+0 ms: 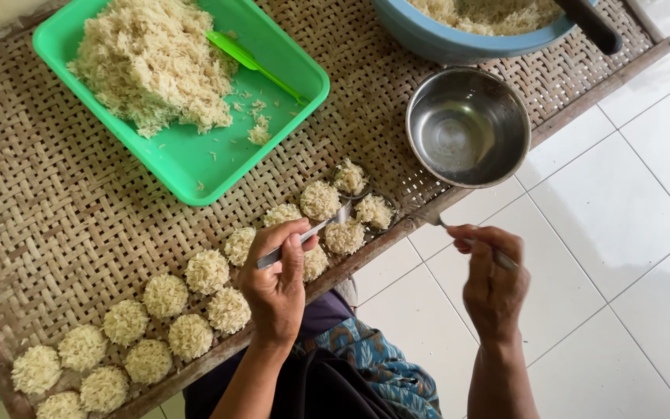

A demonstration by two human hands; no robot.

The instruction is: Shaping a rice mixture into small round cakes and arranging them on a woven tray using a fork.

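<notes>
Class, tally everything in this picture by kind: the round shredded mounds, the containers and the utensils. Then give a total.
Round mounds: 17
Containers: 3 (green tray, blue basin, steel bowl)
Utensils: 4 (metal utensil in the left hand, second metal utensil in the right hand, green utensil, black handle)
Total: 24

Glossy steel bowl [468,128] (rough woven mat [56,225])

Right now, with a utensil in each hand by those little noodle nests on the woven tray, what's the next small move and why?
Probably ease the left hand forward so its fork presses the newest noodle nest into shape. The tines already sit at that nest, while the right hand holds its utensil off the woven tray, over the floor.
</notes>
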